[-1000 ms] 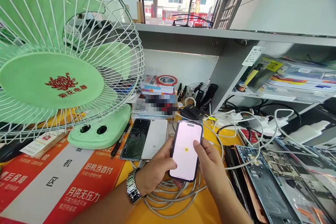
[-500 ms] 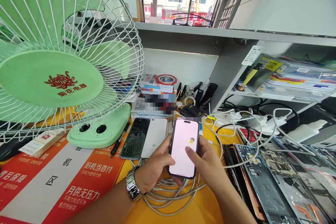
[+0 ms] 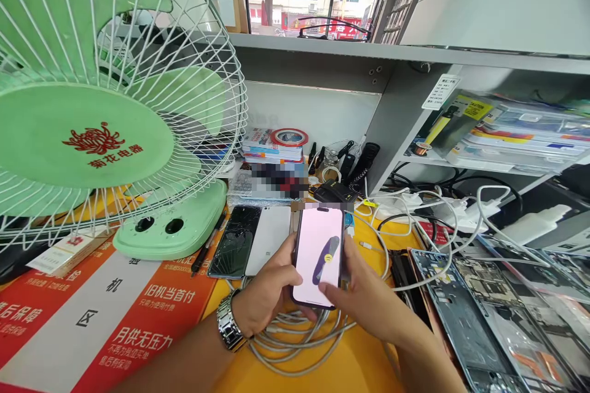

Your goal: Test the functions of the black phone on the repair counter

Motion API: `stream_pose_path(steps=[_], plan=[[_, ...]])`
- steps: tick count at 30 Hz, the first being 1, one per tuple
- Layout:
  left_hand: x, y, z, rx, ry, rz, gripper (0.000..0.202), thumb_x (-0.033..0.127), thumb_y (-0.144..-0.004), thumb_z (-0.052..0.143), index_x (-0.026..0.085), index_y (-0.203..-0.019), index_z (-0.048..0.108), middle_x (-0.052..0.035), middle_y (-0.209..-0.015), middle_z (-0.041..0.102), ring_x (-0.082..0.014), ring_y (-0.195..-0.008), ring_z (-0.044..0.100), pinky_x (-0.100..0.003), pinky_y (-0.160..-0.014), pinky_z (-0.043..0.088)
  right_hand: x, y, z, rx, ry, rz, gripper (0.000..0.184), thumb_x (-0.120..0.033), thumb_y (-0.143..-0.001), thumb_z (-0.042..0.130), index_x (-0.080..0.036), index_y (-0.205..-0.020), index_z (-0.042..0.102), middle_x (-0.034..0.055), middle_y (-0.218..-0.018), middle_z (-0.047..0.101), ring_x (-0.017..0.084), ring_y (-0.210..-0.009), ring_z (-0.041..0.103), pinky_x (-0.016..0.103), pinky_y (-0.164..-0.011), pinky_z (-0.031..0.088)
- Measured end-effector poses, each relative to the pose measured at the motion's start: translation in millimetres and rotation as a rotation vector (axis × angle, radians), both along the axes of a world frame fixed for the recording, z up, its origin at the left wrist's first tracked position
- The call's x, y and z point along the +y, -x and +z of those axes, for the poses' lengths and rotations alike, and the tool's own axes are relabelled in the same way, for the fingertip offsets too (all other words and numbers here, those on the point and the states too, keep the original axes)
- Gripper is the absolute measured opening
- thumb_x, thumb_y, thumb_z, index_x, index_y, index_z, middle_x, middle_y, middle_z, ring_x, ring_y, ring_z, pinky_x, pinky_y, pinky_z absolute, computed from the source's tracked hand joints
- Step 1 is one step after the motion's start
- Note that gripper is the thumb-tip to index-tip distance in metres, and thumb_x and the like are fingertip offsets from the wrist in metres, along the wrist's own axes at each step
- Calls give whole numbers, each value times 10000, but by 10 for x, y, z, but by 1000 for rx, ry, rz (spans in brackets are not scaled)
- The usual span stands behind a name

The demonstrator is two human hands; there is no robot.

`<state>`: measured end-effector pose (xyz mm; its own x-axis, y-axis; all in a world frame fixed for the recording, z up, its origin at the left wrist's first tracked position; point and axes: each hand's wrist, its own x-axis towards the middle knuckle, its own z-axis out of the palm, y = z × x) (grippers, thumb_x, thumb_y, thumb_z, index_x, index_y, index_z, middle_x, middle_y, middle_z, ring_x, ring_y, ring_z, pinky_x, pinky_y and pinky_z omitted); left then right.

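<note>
Both my left hand [image 3: 267, 288] and my right hand [image 3: 364, 301] hold a smartphone [image 3: 318, 256] in a dark case, its pale pink screen lit and facing me. A dark curved shape and a small yellow dot show on the screen. My right thumb lies on the lower screen. A metal-link wristwatch [image 3: 229, 321] circles my left wrist. Just left of the held phone lie a phone with a cracked black screen [image 3: 235, 241] and a white phone [image 3: 268, 241]. A coil of white cable [image 3: 295, 344] lies under my hands.
A green desk fan [image 3: 87, 135] in a wire guard stands at left, over a red-and-white printed mat [image 3: 138, 313]. Opened phone housings [image 3: 465, 313] lie at right. White cables, a stack of booklets [image 3: 273, 147] and a shelf [image 3: 350, 49] stand behind.
The dark curved shape has appeared on the screen, and my right thumb has slid lower and left across it. The phone sits slightly lower left in view, and the whole scene has shifted with my head.
</note>
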<state>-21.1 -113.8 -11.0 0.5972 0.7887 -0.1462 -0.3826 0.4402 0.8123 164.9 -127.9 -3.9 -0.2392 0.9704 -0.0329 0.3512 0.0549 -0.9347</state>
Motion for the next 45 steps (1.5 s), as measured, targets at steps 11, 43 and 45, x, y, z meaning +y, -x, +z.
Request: stream_pose_path(steps=[11, 43, 45], plan=[[-19, -11, -23, 20, -5, -36, 708, 124, -700, 511, 298, -1375, 389, -68, -1001, 619, -221, -732, 648, -257, -471, 542, 102, -83, 57, -6, -131, -71, 182, -291, -889, 535, -192, -1004, 637, 46, -908, 641, 214, -863, 593, 355, -819, 487], [-6, 1, -26, -41, -6, 1, 648, 151, -727, 497, 266, -1355, 382, -84, -1037, 594, -237, -751, 638, -278, -462, 540, -75, -115, 46, -87, 56, 171, 959, -94, -748, 576, -287, -1528, 53, 54, -1114, 647, 223, -981, 648, 369, -893, 507], [-8, 3, -35, -31, -13, 4, 642, 150, -731, 507, 267, -1350, 383, -76, -1026, 596, -229, -746, 635, -278, -474, 543, -78, -91, 19, -136, 66, 128, 988, -114, -739, 599, -278, -1533, 35, 51, -1041, 667, 222, -870, 668, 363, -818, 525]])
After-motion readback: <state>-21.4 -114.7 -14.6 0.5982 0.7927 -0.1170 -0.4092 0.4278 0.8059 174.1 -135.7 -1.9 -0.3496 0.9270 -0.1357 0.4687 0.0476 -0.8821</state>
